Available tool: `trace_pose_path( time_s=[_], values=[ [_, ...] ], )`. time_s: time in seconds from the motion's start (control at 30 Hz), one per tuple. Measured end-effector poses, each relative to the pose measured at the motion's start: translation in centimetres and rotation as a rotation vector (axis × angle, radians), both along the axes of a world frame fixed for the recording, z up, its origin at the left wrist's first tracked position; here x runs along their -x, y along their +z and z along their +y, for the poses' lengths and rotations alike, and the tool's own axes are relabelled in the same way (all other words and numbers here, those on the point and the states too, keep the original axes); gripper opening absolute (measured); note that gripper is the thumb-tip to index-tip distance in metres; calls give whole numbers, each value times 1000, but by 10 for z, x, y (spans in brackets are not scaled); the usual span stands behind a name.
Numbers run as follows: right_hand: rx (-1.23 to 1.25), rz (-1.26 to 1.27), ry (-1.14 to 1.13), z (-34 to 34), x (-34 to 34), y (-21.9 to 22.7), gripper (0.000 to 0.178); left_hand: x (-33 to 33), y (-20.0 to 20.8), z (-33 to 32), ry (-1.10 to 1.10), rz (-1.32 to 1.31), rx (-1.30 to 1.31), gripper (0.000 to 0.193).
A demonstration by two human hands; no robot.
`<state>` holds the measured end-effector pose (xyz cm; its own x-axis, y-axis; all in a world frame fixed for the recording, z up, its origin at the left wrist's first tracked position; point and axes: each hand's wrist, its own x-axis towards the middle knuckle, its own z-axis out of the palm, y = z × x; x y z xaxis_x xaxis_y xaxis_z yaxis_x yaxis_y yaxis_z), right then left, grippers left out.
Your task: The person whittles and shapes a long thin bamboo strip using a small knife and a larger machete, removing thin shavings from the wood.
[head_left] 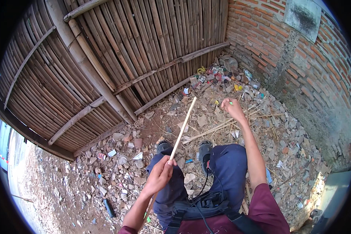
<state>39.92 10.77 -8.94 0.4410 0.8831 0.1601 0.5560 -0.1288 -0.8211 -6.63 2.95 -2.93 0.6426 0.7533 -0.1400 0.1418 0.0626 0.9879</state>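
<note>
My left hand (160,175) is closed around a long pale bamboo strip (182,130). The strip slants up and away in front of my knees, and its lower end runs back along my left forearm. Out ahead and to the right, my right hand (233,110) is raised with its fingers curled closed. A small bit of bright green (231,103) shows at those fingers; what it belongs to is hidden. The right hand is apart from the strip. Beneath it, several more pale bamboo strips (210,132) lie on the ground.
A bamboo slat fence (144,35) stands ahead and left, meeting a brick wall (257,31) on the right. Stones and litter (218,76) cover the ground and heap up in the corner. A black cable (204,183) hangs between my knees. A dark bottle-like object (109,208) lies at left.
</note>
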Motion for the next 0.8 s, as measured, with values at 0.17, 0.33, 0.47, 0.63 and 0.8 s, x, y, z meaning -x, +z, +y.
trace_pose_path(
  time_s=[0.17, 0.33, 0.47, 0.63, 0.8],
  values=[
    [-67, 565, 324, -16, 71, 99, 39, -7, 10, 21, -40, -65, 114, 27],
    [-157, 566, 404, -16, 101, 125, 38, -19, 24, 40, -97, 91, -68, 27],
    [-251, 618, 376, -13, 103, 111, 28, -26, 44, 48, -100, 199, -130, 29],
    [-258, 789, 411, -15, 100, 101, 26, -44, 56, 47, -132, 382, -224, 38],
    [-233, 763, 453, -13, 99, 94, 30, -55, 45, 56, -124, 390, -295, 39]
  ],
)
